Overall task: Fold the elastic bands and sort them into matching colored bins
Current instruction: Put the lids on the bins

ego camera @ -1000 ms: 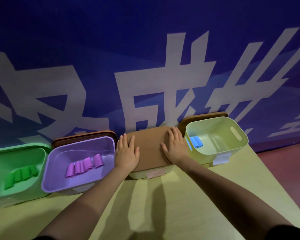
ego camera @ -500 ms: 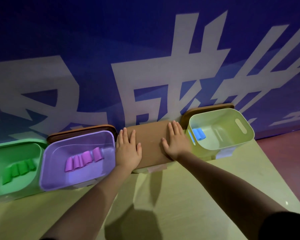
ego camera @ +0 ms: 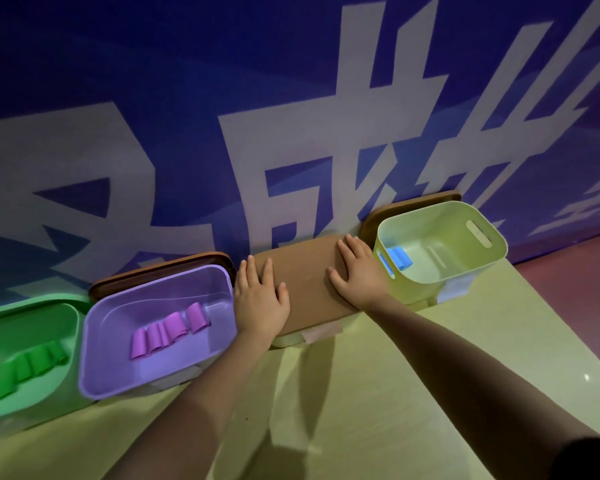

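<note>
- Head view, looking down over my two forearms at a row of bins against a blue wall (ego camera: 153, 81) with large white characters.
- My left hand (ego camera: 261, 299) lies flat on the left end of a brown lid (ego camera: 305, 271), fingers straight and slightly spread.
- My right hand (ego camera: 359, 271) lies flat on the lid's right end, fingers together, thumb out; neither hand holds anything.
- That lid covers a pale bin (ego camera: 288, 339) whose front edge, with a strip of tape, shows beneath it.
- Folded purple bands (ego camera: 170, 330) lie in a row inside the purple bin (ego camera: 94, 358), just left of my left hand.
- Folded green bands (ego camera: 28, 370) lie in the green bin (ego camera: 63, 317) at far left.
- One folded blue band (ego camera: 399, 258) lies in the pale yellow-green bin (ego camera: 492, 251) beside my right hand.
- Two more brown lids stand behind the purple bin (ego camera: 160, 273) and the yellow-green bin (ego camera: 413, 206).
- All bins sit on a pale yellow table (ego camera: 378, 393).
</note>
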The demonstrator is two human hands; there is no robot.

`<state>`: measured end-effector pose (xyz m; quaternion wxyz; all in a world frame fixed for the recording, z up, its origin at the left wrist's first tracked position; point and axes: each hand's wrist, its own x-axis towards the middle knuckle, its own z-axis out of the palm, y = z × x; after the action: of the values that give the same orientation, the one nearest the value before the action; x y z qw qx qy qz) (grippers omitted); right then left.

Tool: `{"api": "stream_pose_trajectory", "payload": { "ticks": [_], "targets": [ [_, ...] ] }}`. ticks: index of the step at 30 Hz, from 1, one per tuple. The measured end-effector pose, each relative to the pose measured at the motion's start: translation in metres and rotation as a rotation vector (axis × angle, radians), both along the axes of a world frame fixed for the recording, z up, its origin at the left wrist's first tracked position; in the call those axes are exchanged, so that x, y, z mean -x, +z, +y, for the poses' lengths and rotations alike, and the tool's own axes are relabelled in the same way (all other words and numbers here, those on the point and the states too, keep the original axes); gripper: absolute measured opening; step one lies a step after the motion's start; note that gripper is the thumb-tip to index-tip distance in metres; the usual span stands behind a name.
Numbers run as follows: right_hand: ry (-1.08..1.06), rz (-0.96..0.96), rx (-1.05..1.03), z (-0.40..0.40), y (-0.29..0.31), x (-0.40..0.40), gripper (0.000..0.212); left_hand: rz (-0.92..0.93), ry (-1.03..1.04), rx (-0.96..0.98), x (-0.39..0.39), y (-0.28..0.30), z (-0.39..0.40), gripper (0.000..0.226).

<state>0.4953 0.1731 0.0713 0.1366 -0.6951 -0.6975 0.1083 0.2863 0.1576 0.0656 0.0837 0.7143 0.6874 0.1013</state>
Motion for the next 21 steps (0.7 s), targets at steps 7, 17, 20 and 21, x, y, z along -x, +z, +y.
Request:
{"api": "stream_pose_trajectory", "payload": {
  "ticks": [7,17,20,21],
  "targets": [
    [0.02,0.053,-0.206,-0.02,0.017,-0.008,0.035,0.161,-0.041,0.001,-0.013,0.027,-0.005,0.046],
    [-0.281,0.245,-0.178,0.012,0.065,-0.177,0.033,-0.482,-0.108,0.226,-0.137,0.075,0.012,0.026],
    [-0.191,0.197,-0.104,0.036,0.066,-0.218,0.039,-0.686,0.114,0.31,-0.178,0.075,0.033,0.028],
    [-0.156,0.196,-0.071,0.045,0.066,-0.229,0.041,-0.719,0.165,0.334,-0.189,0.073,0.041,0.028]
  ]
}}
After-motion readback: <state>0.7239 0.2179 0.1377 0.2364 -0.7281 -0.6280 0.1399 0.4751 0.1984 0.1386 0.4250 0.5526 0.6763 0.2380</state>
